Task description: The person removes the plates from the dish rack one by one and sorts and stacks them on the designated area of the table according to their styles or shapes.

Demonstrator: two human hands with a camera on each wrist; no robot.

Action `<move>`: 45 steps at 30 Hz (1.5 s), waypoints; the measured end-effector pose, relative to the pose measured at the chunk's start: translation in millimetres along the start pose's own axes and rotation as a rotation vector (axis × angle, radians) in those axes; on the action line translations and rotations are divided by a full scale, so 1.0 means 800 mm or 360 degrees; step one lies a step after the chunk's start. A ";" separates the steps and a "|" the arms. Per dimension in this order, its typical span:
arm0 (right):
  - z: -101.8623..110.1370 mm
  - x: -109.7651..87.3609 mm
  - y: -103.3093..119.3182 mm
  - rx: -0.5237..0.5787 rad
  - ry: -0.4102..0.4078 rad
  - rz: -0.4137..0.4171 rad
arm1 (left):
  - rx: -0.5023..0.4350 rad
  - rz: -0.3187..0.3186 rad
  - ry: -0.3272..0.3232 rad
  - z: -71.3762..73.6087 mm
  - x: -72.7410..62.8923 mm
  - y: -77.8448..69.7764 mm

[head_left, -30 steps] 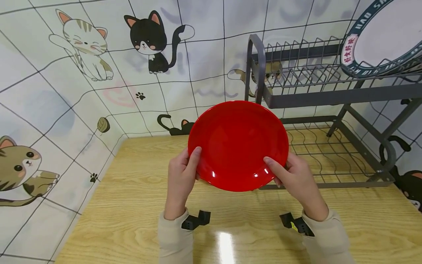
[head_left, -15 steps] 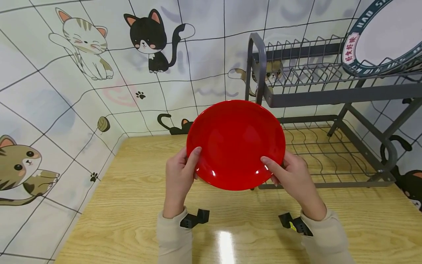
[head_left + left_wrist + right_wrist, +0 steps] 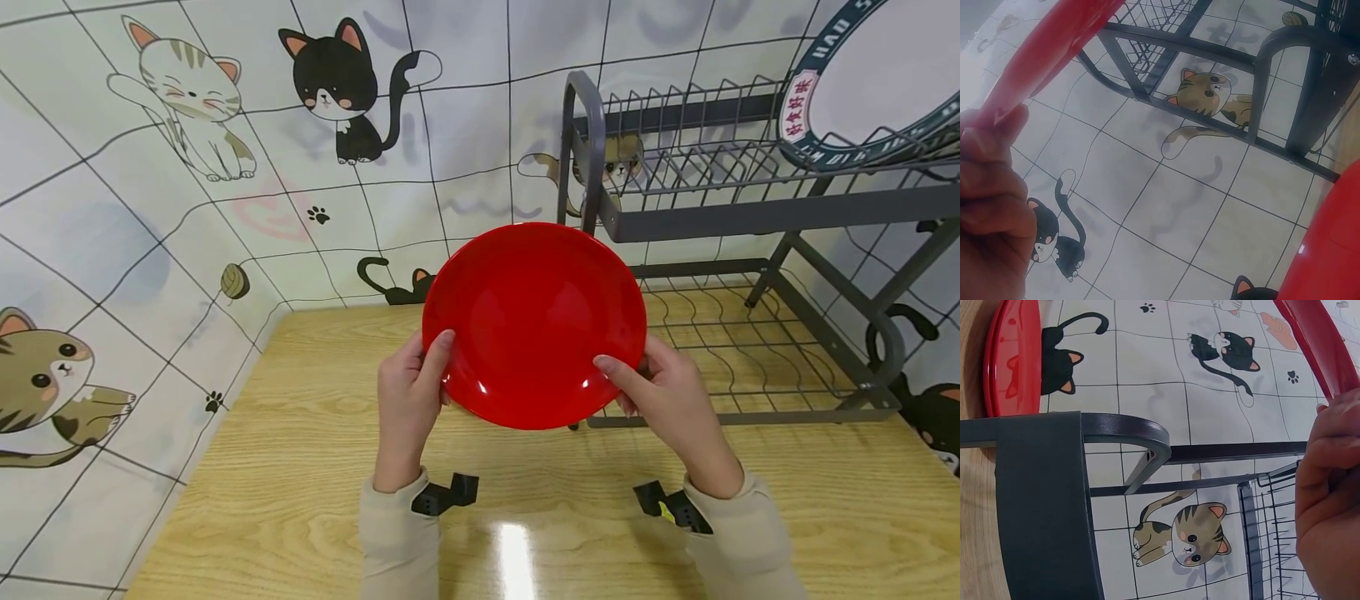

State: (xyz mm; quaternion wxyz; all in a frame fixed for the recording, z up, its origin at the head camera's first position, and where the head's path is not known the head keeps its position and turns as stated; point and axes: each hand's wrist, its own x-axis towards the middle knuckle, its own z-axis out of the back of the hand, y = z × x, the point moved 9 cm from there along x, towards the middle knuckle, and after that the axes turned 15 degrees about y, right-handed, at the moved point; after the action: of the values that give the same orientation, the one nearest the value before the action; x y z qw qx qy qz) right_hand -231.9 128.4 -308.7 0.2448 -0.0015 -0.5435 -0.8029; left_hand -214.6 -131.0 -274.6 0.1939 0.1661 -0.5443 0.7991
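Above the pale wood-grain table (image 3: 300, 517), in front of the dark grey metal wire rack (image 3: 750, 218), the glossy red round plate (image 3: 534, 325) has drifted slightly left within the last second; it seems merely steadied, my left hand (image 3: 407, 396) and right hand (image 3: 675, 408) pinching opposite sides of its rim.

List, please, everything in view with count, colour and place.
Held plate: 1, red, centre
Table: 1, yellowish, below
Rack: 1, dark grey, right
Other dishware: count unclear, red, on the table near the rack
Rimmed plate: at least 1, white and dark teal, rack's upper tier
Walls: at least 2, white with cat pictures, back and left
Wrist mounts: 2, black, one per wrist
Sleeves: 2, beige, forearms
Left hand: 1, bare, held plate's left
Right hand: 1, bare, held plate's right
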 end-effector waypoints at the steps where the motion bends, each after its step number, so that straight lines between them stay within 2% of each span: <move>1: 0.000 0.000 0.000 0.0004 0.0001 0.0002 | -0.0005 -0.0001 -0.0003 0.000 0.000 0.003; 6: -0.002 0.001 0.001 0.0027 0.0022 0.0038 | -0.0030 0.0006 -0.0031 0.003 0.002 0.026; 12: 0.004 0.000 0.006 -0.0001 0.0010 0.0117 | -0.0052 0.0031 -0.0092 0.010 0.000 0.034; 14: 0.010 -0.002 0.010 -0.0035 -0.0036 0.0169 | -0.0069 0.0049 -0.0124 0.013 -0.001 0.033; 18: 0.019 -0.006 0.025 -0.0098 -0.0106 0.0271 | -0.0080 0.0092 -0.0181 0.021 -0.005 0.020; 22: 0.027 -0.010 0.043 -0.0121 -0.0161 0.0312 | -0.0096 0.0109 -0.0200 0.024 -0.006 0.011; 23: 0.030 -0.011 0.046 -0.0120 -0.0190 0.0320 | -0.0096 0.0114 -0.0204 0.025 -0.007 0.011; 30: 0.063 -0.025 0.050 -0.0077 -0.0511 0.0504 | -0.0149 0.0161 -0.0266 0.030 -0.004 0.056; 31: 0.068 -0.028 0.048 -0.0087 -0.0564 0.0515 | -0.0147 0.0167 -0.0278 0.031 -0.004 0.058; 35: 0.094 -0.042 0.033 -0.0180 -0.0802 0.0466 | -0.0175 0.0228 -0.0326 0.033 -0.005 0.068; 38: 0.114 -0.053 0.020 -0.0267 -0.0963 0.0376 | -0.0223 0.0287 -0.0359 0.035 -0.007 0.079; 45: 0.148 -0.074 0.015 -0.0333 -0.1224 0.0329 | -0.0286 0.0348 -0.0372 0.032 -0.006 0.099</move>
State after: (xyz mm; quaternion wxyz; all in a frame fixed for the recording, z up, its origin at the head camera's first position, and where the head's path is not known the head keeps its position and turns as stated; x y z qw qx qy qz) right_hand -206.1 251.4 -265.7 0.1017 -0.3810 -0.5078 -0.7659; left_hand -248.1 -181.5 -331.4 0.0553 0.1796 -0.6473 0.7387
